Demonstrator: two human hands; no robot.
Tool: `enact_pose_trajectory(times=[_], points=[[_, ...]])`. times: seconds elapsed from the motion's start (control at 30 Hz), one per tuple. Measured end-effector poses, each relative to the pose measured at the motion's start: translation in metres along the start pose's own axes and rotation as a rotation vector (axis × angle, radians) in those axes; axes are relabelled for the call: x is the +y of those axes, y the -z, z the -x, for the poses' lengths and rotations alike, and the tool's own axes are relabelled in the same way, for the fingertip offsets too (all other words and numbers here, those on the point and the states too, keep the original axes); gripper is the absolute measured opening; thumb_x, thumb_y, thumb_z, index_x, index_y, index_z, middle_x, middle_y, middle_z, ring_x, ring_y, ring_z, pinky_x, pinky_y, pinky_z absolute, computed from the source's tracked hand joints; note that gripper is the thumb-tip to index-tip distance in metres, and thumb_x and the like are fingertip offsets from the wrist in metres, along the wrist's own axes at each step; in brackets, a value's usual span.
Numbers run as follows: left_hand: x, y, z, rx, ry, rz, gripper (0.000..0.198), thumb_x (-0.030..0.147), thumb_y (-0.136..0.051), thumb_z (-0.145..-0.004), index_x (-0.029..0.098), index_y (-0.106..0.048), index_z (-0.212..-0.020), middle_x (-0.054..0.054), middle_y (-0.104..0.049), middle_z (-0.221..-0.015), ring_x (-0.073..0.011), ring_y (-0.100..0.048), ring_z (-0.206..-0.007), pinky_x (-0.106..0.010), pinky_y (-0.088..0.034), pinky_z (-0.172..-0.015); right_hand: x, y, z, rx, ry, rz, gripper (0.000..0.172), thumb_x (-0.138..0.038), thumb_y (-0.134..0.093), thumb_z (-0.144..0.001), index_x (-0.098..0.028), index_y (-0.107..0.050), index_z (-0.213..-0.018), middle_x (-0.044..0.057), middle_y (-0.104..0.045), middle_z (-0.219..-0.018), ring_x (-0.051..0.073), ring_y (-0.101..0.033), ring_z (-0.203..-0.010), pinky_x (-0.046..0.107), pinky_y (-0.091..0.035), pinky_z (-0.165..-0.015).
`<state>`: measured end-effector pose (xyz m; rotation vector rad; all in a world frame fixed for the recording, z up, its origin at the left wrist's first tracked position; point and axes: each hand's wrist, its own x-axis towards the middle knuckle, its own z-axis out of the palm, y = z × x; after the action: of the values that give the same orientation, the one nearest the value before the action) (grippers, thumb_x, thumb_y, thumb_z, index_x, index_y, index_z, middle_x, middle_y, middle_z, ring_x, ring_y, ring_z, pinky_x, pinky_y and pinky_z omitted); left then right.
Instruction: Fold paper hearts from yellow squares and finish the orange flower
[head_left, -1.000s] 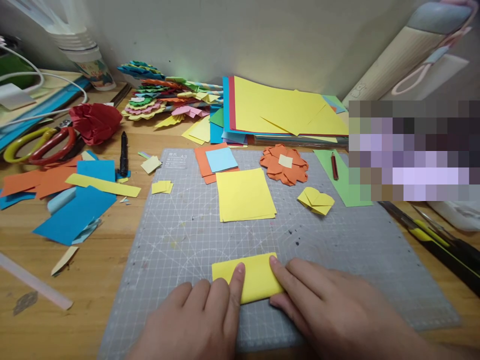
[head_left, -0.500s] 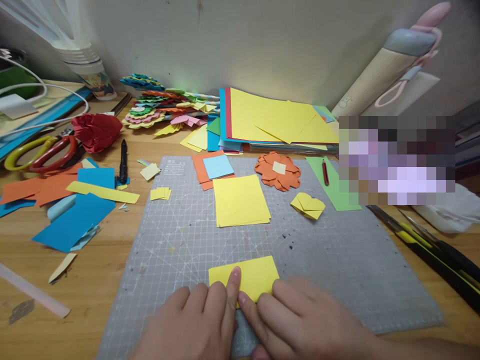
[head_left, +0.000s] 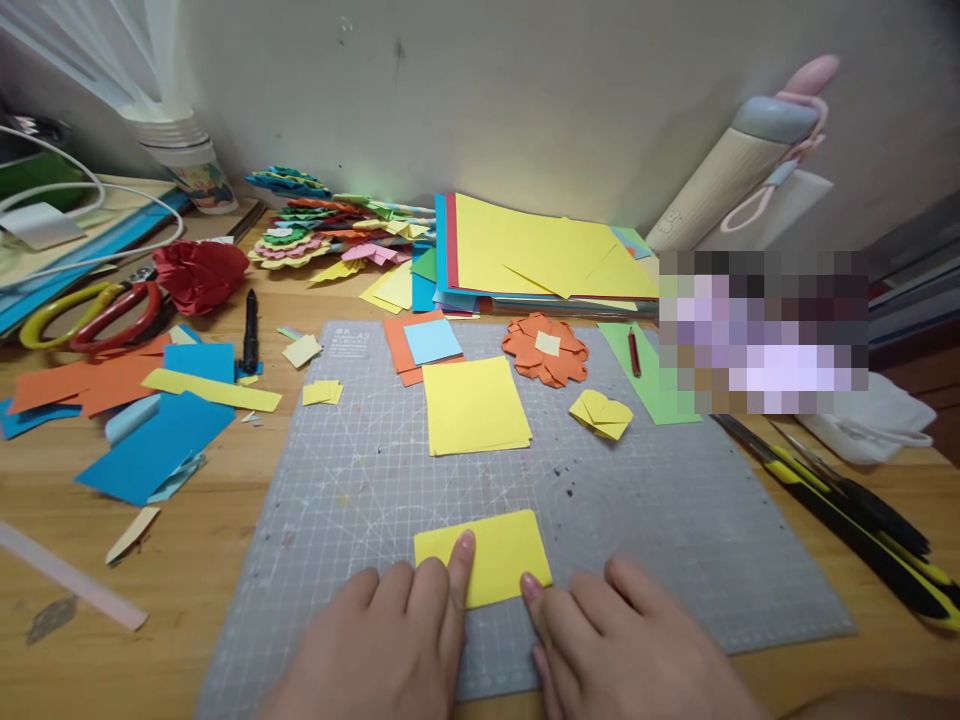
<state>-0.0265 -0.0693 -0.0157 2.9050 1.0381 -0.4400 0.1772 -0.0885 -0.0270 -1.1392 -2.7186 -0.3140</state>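
Note:
A folded yellow paper lies near the front of the grey cutting mat. My left hand rests on the mat with its fingers flat, the index fingertip pressing the paper's left part. My right hand lies flat beside it, one fingertip touching the paper's lower right edge. Neither hand grips anything. Farther back on the mat sit a stack of yellow square sheets, a small folded yellow piece and an orange paper flower.
Coloured paper sheets are stacked by the wall, with folded paper flowers to their left. Scissors, a red paper ball, a black pen and blue and orange scraps lie at left. Utility knives lie at right.
My right hand's fingers slid along the paper's lower edge from its right end to the left, then back to its lower right corner. The left index finger kept pressing the paper.

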Motion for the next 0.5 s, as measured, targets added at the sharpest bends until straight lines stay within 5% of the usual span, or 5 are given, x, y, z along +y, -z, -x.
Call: enact_pose_trajectory(times=[0.23, 0.5], points=[[0.0017, 0.0085, -0.0027, -0.062, 0.015, 0.062, 0.056, 0.005, -0.039, -0.082, 0.009, -0.040, -0.138, -0.011, -0.067, -0.089, -0.0229, -0.060, -0.069, -0.033, -0.045, -0.052, 0.0052, 0.0048, 0.0036, -0.028, -0.029, 0.006, 0.015, -0.013, -0.055, -0.076, -0.011, -0.069, -0.082, 0.001, -0.057, -0.057, 0.014, -0.045, -0.052, 0.035, -0.024, -0.056], [0.0002, 0.0066, -0.0043, 0.108, 0.023, 0.061, 0.043, 0.010, -0.043, -0.084, 0.011, -0.054, -0.126, -0.009, -0.067, -0.093, -0.0230, -0.058, -0.073, -0.034, -0.043, -0.059, 0.0032, 0.0107, -0.0053, 0.018, -0.017, -0.023, 0.020, -0.008, -0.051, -0.073, -0.012, -0.070, -0.068, 0.002, -0.058, -0.054, 0.016, -0.043, -0.048, 0.036, -0.023, -0.056]])
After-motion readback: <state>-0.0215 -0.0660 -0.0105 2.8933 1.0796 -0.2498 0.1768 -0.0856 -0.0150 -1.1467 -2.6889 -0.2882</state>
